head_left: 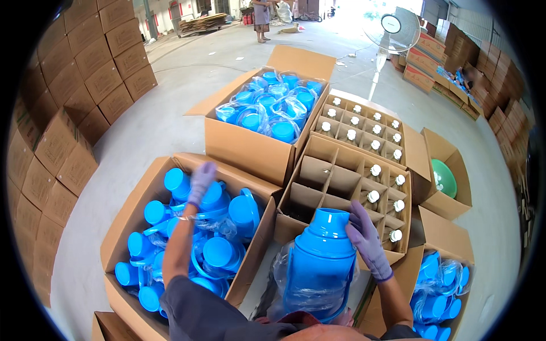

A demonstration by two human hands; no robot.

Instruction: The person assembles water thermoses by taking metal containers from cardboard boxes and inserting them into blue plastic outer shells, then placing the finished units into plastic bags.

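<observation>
Left arm: extended forward, dark sleeve covering the upper arm, forearm (181, 250) bare. Left hand (201, 181): gloved, farther forward than the right; finger positions indistinct. Right forearm (394, 299): angled forward and inward. Right hand (365, 238): gloved, fingers extended, palm inward.

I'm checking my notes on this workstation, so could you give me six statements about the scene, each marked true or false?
1. The right hand is beside the top of the blue flask casing. True.
2. A green basin sits inside a cardboard box. True.
3. The left hand is over that basin. False: the left hand is over the large left carton of blue plastic parts.
4. Both hands are bare. False: they wear purple gloves.
5. The standing fan is beyond the divided cartons. True.
6. The casing lies on its side. False: it stands upright.
</observation>
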